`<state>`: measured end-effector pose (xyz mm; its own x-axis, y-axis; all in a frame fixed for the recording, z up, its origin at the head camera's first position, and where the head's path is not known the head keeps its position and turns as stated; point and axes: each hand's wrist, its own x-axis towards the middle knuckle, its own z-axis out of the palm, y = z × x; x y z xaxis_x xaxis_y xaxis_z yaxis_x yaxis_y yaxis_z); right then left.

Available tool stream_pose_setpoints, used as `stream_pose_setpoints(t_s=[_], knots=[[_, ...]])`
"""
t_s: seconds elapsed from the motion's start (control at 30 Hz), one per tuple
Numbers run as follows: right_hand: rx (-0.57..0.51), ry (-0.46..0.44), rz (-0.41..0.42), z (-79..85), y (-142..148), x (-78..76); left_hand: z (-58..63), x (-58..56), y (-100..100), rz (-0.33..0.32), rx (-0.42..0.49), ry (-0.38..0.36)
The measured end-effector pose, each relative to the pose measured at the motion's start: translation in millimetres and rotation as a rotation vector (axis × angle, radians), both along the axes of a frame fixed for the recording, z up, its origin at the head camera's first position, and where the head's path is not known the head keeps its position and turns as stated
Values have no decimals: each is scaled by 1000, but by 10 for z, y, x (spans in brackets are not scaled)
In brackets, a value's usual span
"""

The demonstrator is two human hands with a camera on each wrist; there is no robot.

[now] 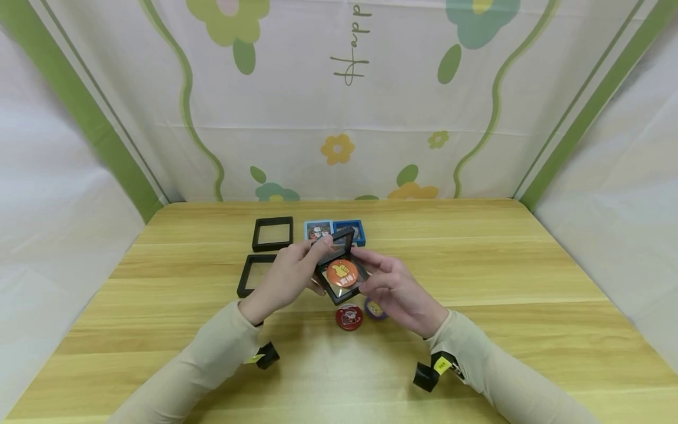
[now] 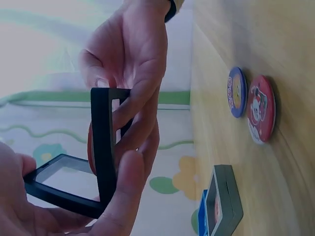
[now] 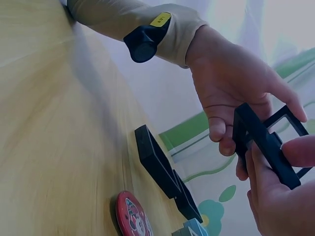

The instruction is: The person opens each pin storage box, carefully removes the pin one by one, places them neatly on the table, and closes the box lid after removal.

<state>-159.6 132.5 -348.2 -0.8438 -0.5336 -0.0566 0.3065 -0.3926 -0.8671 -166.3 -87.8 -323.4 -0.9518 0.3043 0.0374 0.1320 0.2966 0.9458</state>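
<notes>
Both hands hold a black display frame point(image 2: 102, 142), its two halves swung apart like a book, above the table. An orange round badge point(image 1: 342, 273) with a yellow thumbs-up lies on the clear film of the lower half. My left hand point(image 1: 288, 274) has its thumb on the raised lid and fingers beneath the frame. From the other side, my right hand point(image 1: 399, 291) grips the lower half's edge, with fingers on its underside. Below the hands, a red badge point(image 1: 349, 317) and a purple-rimmed badge point(image 1: 376, 309) lie side by side on the table.
Two black frames point(image 1: 272, 246) point(image 1: 244, 280) rest on the wooden table point(image 1: 503, 265) at left. Behind the hands lie a light blue frame point(image 1: 318, 223) and a darker blue frame point(image 1: 362, 232), with a grey frame point(image 2: 228, 196) near them. A flowered cloth point(image 1: 296, 106) hangs behind.
</notes>
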Motion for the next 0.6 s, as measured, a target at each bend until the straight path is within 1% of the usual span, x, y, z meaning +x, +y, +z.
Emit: stream_pose_setpoints(t_s=[0.07,0.27,0.37,0.47,0.6], knots=[[-2,-2,4,0,-4,6,-3,-2,-6,4,15,-16],[2,2,18,8,-12,20,12,7,-11,18,15,-44],[10,7,17,9,-14,22,24,10,-4,19,28,-76],[19,9,11,8,-13,24,34,9,2,2,58,-125],[21,9,12,5,-15,19,42,1,-5,-41,103,-192]])
